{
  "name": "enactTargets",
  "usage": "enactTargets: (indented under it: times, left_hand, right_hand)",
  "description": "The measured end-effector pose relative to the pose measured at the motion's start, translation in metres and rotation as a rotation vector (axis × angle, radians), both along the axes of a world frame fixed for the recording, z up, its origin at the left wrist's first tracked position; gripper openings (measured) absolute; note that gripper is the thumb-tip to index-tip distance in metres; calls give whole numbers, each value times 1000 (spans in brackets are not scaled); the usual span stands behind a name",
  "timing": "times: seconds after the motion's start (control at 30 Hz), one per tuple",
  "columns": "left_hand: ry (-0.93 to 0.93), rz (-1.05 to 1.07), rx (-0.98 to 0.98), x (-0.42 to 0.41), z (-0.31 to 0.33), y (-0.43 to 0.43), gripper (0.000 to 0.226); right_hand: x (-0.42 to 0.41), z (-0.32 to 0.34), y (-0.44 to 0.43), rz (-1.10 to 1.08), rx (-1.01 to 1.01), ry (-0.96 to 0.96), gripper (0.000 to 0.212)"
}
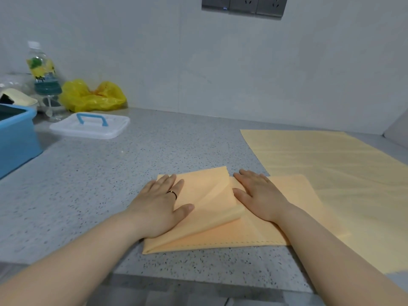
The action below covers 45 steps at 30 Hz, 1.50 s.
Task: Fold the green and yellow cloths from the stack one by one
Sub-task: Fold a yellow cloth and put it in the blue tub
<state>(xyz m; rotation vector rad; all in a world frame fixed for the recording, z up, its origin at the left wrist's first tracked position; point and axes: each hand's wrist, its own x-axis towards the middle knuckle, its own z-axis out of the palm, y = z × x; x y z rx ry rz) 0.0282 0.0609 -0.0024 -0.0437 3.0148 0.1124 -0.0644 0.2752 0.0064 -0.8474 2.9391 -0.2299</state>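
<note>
On the speckled grey surface (99,173), a partly folded orange-yellow cloth (220,236) lies near the front edge. The left hand (159,202) presses its raised upper flap and the right hand (260,195) the lower layer, both with fingers straight and flat, gripping nothing. Just right, touching it, a larger pale yellow cloth (331,168) lies spread flat. Far left sit a clear lid (90,127) and a blue bin (17,138).

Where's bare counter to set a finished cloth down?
Widest bare counter: between blue bin, clear lid and left hand. Also free: behind the folded cloth, up to the wall. Crowded: back-left corner, bottle and yellow bag; spread cloth covers the right.
</note>
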Motion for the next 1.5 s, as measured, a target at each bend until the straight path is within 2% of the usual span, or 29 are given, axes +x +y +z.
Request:
enactTargets:
  times: [0.13,0.27,0.3,0.4,0.47,0.57,0.93,1.2,1.33,1.43,1.5]
  left_hand:
    - [-12,-11,-5,2,1,1,71]
    - [-13,-5,1,1,1,2,71]
    - [-13,1,6,1,1,1,71]
    - [-25,13,26,1,1,2,71]
    - [-28,14,38,1,0,2,71]
    - [-18,16,42,0,-1,1,71]
    - [-23,30,15,0,-3,-5,73]
    - [-29,18,-46,2,4,-1,71]
    - [14,-64,-23,2,12,13,57]
    - [73,-131,84,-6,16,39,57]
    - [105,-142,105,-15,16,54,57]
  right_hand:
    - [5,6,1,-26,-99,-7,50]
    - [24,29,-18,-65,-401,119,40]
    - [30,34,-29,-33,-418,114,39]
    - [44,39,-63,103,-213,-29,43]
    - [46,35,-78,115,-68,-132,49]
    - [45,20,-82,78,47,-115,52]
    - [38,-6,-33,-11,114,-71,68]
    - [39,-9,-31,-13,82,-36,68]
    - [40,-9,-31,-5,44,-55,66]
    - [37,-3,-27,-3,-89,-137,60]
    - [33,3,-23,-45,-324,-264,56]
